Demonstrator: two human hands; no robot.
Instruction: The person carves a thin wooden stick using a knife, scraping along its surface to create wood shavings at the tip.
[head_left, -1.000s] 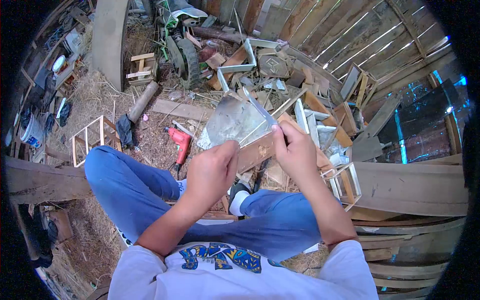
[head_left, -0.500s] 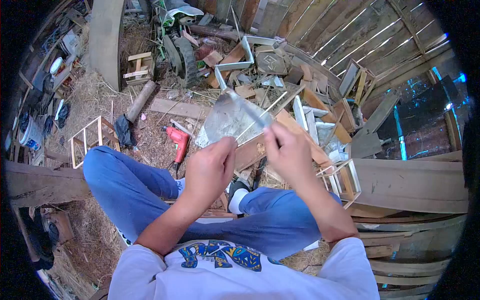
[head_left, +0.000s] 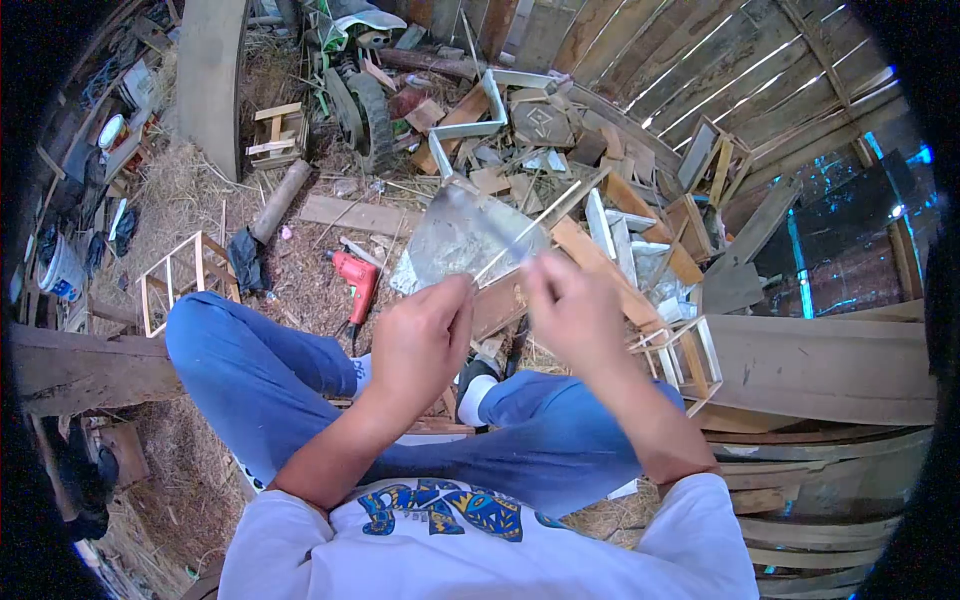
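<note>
My left hand [head_left: 422, 328] is closed round the lower end of a thin wooden stick [head_left: 548, 212], which slants up and to the right in front of me. My right hand [head_left: 573, 308] grips a knife [head_left: 503, 232]. Motion smears its blade, which points up and left and crosses the stick; whether they touch, I cannot tell. The handle is hidden in my fingers. Behind both lies a grey sheet-like piece [head_left: 455, 235] on the ground.
A red power drill [head_left: 355, 284] lies left of my hands. Small wooden frames [head_left: 188, 272] stand at the left and another frame [head_left: 690, 360] by my right knee. Scrap wood [head_left: 600, 150] is piled ahead. A thick beam [head_left: 95, 370] lies at the left.
My right hand and the knife have shifted slightly down and left along the stick. My left hand has stayed nearly still.
</note>
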